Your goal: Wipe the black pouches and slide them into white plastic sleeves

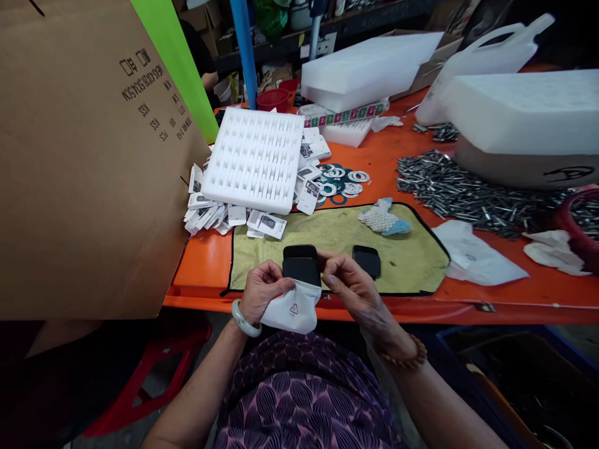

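Note:
A white plastic pouch [292, 310] printed with a recycling mark is pinched at its edge by my left hand [266, 290]. Out of its mouth sticks a flat black device [301, 265] with rounded corners; its lower part is hidden inside the pouch. My right hand [353, 287] is at the device's right side, fingers curled and touching its edge. On the yellow-green cloth [322, 234], just beyond my right hand, lies a second black device [367, 260]. A crumpled white and blue cloth [384, 218] rests on the mat's far side.
A brown carton [88, 156] blocks the left. A white slotted foam tray [255, 159] sits on small printed cards [266, 222]. Rings [340, 183] lie behind the mat. At right are many metal pins [458, 187], a white pouch [480, 252] and white foam blocks [528, 112].

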Demonstrator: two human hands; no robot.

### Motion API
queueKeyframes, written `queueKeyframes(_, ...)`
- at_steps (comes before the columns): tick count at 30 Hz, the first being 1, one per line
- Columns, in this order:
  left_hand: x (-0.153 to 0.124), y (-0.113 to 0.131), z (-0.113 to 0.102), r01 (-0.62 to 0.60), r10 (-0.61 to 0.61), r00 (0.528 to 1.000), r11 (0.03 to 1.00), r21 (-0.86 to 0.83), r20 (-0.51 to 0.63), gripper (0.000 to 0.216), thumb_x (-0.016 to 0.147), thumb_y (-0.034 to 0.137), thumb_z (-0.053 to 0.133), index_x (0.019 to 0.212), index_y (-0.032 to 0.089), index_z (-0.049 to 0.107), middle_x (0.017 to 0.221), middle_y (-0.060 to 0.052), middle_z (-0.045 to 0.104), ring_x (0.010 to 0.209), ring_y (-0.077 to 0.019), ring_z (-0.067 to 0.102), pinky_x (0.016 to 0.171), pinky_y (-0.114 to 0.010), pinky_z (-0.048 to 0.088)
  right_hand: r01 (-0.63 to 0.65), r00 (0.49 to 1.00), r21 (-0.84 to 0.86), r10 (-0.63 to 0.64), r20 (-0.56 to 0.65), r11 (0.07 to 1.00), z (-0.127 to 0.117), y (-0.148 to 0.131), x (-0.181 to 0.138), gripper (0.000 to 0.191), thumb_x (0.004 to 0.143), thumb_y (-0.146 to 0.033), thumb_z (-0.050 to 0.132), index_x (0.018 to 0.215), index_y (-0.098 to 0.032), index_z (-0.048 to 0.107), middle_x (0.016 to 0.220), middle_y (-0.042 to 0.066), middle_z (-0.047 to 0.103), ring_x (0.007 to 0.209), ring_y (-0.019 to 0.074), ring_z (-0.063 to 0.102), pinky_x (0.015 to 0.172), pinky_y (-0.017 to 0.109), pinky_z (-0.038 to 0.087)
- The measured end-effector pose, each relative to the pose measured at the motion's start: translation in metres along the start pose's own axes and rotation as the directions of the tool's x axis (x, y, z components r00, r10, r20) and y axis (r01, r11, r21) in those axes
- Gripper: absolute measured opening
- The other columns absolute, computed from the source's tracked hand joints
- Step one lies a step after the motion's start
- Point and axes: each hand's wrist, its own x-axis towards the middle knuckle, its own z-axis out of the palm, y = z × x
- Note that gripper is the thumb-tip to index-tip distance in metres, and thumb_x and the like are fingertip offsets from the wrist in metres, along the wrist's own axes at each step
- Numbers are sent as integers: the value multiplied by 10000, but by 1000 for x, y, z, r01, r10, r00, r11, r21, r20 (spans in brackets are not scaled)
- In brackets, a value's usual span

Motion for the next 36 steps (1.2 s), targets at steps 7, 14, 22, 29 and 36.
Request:
queueKeyframes(7,3,-10,-2,107,-112,994,974,-200,-14,557,472,445,883,624,184,415,503,82,487,446,-55,432,475,-194,345,-61,996,18,60,60,998,10,1,-3,204,822,-389,665,935,-238,590,1241,96,621,1097,220,622,885,354,530)
queueKeyframes(14,2,-5,-2,75,-83,996,983,-165,-38,542,462,422,891,612,178,430,487,77,498,435,-52,432,461,-189,329,-38,998,-55,41,51,998,13,-4,0,170,844,-380,629,861,-212,649,1118,93,662,1007,207,645,838,318,543)
queueKeyframes(22,4,-4,-5,35,-36,999,998,-48,-34,521,485,441,877,601,173,445,465,84,471,422,-39,379,446,-182,272,-2,1000,-121,0,-19,993,11,-4,-3,181,821,-337,651,716,-191,624,1050,111,659,1043,231,626,835,343,541)
queueKeyframes(29,5,-6,-16,-55,53,998,997,52,32,444,559,386,858,604,168,474,486,79,448,463,-45,373,480,-193,281,140,989,-170,-146,-21,975,9,-10,2,117,763,-301,699,688,-228,647,1369,72,516,1302,282,448,976,444,498)
queueKeyframes(36,3,-2,-17,-10,-4,990,995,103,140,444,524,388,868,574,160,491,500,57,499,470,-52,415,471,-192,298,136,983,-136,-116,146,981,-2,-20,9,161,751,-285,708,630,-215,630,1307,69,566,1192,274,552,1009,442,468)
